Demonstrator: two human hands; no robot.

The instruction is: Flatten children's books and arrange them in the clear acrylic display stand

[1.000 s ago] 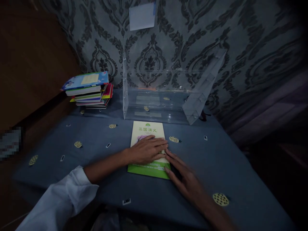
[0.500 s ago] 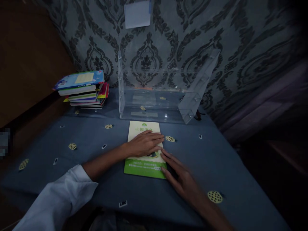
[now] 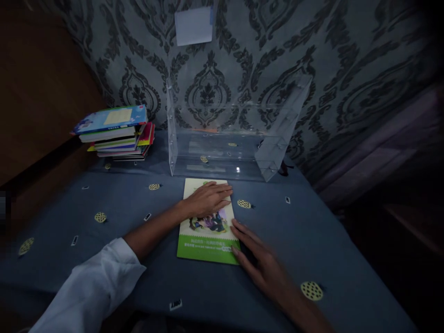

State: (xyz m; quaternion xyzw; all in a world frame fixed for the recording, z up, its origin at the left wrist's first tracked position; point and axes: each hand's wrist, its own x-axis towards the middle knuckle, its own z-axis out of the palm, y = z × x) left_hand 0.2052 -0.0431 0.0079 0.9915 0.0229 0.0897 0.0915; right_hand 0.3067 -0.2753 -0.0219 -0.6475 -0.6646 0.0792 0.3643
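Observation:
A closed paperback book (image 3: 197,247) with a cream and green cover lies flat on the table in front of me. Across its upper half rests my left hand (image 3: 208,199), fingers stretched out and palm down, hiding most of the title. My right hand (image 3: 258,259) touches the book's lower right edge, its fingers extended and the fingertips just over the cover. Neither hand grasps anything.
Behind the book stands a clear acrylic rack (image 3: 222,155) against the patterned wall. A stack of books (image 3: 116,132) sits at the back left. The blue tablecloth (image 3: 145,249) has pineapple prints. A white card (image 3: 193,27) is on the wall.
My left hand has slid up the cover toward the book's top, covering the title and baring the picture. The right hand stays at the right edge. The whole view has shifted slightly.

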